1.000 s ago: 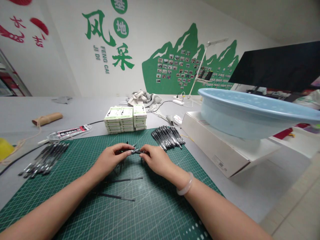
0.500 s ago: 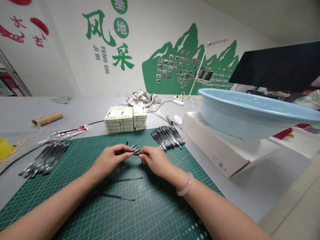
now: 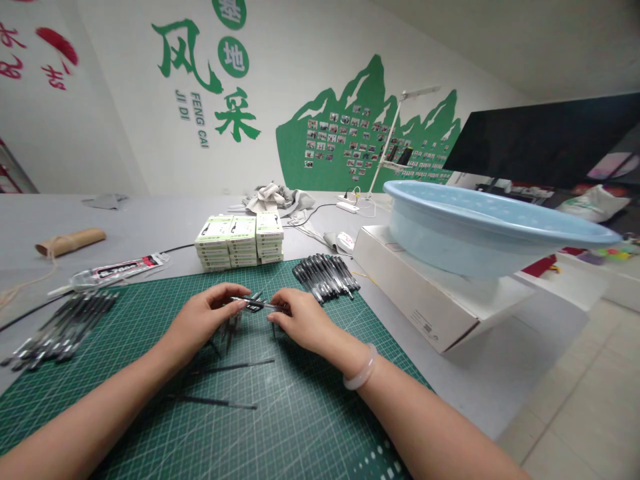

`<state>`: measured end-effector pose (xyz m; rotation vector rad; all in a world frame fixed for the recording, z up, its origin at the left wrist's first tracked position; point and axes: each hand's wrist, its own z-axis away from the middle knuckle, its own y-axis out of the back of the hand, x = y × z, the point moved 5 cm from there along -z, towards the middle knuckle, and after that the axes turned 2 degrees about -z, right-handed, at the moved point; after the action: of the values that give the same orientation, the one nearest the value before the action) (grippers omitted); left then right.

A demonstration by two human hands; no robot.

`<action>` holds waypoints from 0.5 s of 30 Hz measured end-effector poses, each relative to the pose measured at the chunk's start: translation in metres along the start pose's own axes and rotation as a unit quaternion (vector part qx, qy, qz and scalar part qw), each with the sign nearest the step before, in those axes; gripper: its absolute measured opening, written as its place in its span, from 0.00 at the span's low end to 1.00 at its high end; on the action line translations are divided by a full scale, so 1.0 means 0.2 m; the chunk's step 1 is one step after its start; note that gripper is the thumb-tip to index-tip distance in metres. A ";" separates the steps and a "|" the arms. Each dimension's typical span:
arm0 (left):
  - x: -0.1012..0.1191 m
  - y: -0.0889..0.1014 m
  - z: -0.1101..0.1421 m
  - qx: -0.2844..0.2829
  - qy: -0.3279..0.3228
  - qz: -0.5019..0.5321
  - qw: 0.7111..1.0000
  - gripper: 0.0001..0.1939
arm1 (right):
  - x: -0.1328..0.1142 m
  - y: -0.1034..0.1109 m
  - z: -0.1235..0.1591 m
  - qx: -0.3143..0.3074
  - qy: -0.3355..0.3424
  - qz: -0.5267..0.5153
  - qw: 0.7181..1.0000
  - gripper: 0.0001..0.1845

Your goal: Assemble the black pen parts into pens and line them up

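Over the cutting mat, my left hand [image 3: 203, 317] pinches one end of a slim dark pen [image 3: 267, 306] between thumb and fingers. My right hand [image 3: 303, 320] grips its other end, where the barrel looks clear. Whether the pen is in one piece or two I cannot tell. Several small dark parts lie behind and below my fingers, partly hidden. Closer to me, two thin pen refills, an upper refill [image 3: 240, 366] and a lower refill [image 3: 220, 402], rest on the green cutting mat [image 3: 300, 427].
Gel pens [image 3: 327, 277] lie in a row at the mat's back right, more pens [image 3: 70, 327] at its left. Small boxes [image 3: 240, 243] are stacked behind. A blue basin [image 3: 450, 233] sits on a white carton [image 3: 415, 293] at right. A plastic packet [image 3: 120, 270] lies left.
My hands have drawn slightly apart, and more of the pen's clear part shows between them. The view has turned a little to the right.
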<state>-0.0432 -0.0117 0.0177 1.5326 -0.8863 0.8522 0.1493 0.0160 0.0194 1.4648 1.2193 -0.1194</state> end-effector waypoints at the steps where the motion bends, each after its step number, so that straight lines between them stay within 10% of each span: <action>1: -0.02 0.01 -0.01 0.019 0.006 0.018 1.000 0.21 | 0.00 0.02 0.00 0.014 0.009 0.030 0.999 0.05; 15: -0.10 0.13 -0.05 0.062 0.069 0.061 0.994 0.25 | 0.32 0.35 -0.02 0.201 -0.185 0.325 0.905 0.07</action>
<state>-0.0760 -0.0026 0.0126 1.5173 -0.8443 1.1073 0.2255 0.0719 0.0250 2.0298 0.3634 -0.1917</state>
